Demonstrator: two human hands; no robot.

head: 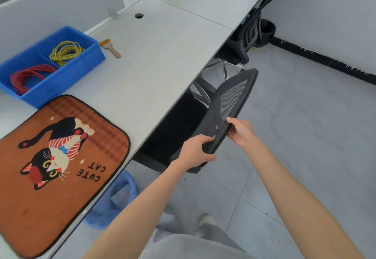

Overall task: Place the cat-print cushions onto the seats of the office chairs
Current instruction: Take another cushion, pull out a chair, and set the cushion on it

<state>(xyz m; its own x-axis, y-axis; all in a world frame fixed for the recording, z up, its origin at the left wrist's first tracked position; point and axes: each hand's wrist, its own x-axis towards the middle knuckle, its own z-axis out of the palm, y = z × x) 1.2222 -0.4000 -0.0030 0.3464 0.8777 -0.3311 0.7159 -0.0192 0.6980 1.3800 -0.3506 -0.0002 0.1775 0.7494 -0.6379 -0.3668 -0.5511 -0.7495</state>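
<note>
An orange cat-print cushion [61, 169] with a black cat and the words CUTE CAT lies flat on the white desk [162, 41] at the lower left, overhanging the desk edge. A black mesh office chair [232, 100] is tucked under the desk; only its backrest and part of its seat show. My left hand [195, 151] grips the top rim of the backrest at its near end. My right hand [242, 132] holds the same rim a little further along, fingers curled round it.
A blue bin [89, 55] with yellow and red wire coils sits at the desk's left, a small brush [110, 48] beside it. A second black chair [254, 28] stands farther along. A blue basket [120, 195] sits on the floor below the cushion. Grey floor opens to the right.
</note>
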